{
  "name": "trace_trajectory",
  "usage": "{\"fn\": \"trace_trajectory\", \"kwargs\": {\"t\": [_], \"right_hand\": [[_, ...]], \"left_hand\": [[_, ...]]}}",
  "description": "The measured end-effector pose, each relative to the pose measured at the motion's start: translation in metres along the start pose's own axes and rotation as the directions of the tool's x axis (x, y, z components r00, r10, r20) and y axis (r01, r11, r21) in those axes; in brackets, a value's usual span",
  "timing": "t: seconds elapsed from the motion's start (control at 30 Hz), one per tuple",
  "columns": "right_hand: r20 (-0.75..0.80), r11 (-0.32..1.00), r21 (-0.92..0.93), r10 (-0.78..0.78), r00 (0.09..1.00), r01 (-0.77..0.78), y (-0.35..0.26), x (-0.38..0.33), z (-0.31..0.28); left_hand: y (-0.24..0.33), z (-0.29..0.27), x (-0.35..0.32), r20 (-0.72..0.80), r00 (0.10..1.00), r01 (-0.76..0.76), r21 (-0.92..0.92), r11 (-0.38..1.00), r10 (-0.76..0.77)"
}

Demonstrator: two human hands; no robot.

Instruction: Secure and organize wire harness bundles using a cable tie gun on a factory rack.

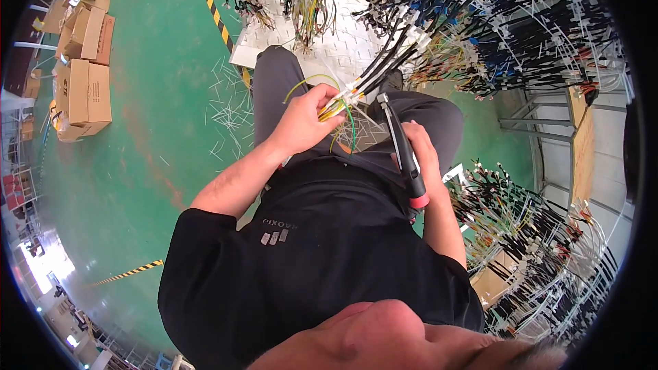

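Note:
My left hand is closed round one end of a wire harness, thumb and fingers pinching its yellow and white wires. Loose yellow-green wires curl out past these fingers. From my grip the thick black cables of the harness run up and to the right toward a larger bundle. In my right hand is a black cable tie gun with a red end, its nose pointing up near the harness but apart from it. My right fingers wrap its handle and are partly hidden behind it.
Masses of black wire harnesses hang ahead and to the right; more harnesses lie at the lower right. Cut white tie ends litter the green floor. Cardboard boxes stand at the left. A metal frame is at the right.

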State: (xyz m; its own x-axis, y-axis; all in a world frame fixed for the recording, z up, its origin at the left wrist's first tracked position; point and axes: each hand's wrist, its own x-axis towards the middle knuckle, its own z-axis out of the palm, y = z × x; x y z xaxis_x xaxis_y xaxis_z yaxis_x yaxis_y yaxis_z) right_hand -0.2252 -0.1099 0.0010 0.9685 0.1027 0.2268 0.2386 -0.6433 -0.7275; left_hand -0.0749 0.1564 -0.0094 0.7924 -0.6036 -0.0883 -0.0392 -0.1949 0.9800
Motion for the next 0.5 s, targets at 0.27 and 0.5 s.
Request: {"fn": "trace_trajectory", "kwargs": {"t": [0.27, 0.5], "right_hand": [[0.069, 0.982, 0.162, 0.083, 0.994, -0.093, 0.001, 0.003, 0.007], [0.131, 0.965, 0.245, 0.066, 0.989, -0.097, 0.0, 0.002, 0.008]], "left_hand": [[-0.007, 0.006, -0.003, -0.062, 0.998, 0.03, -0.018, 0.999, -0.031], [-0.006, 0.006, -0.001, -0.062, 0.992, 0.106, 0.001, 0.994, -0.106]]}}
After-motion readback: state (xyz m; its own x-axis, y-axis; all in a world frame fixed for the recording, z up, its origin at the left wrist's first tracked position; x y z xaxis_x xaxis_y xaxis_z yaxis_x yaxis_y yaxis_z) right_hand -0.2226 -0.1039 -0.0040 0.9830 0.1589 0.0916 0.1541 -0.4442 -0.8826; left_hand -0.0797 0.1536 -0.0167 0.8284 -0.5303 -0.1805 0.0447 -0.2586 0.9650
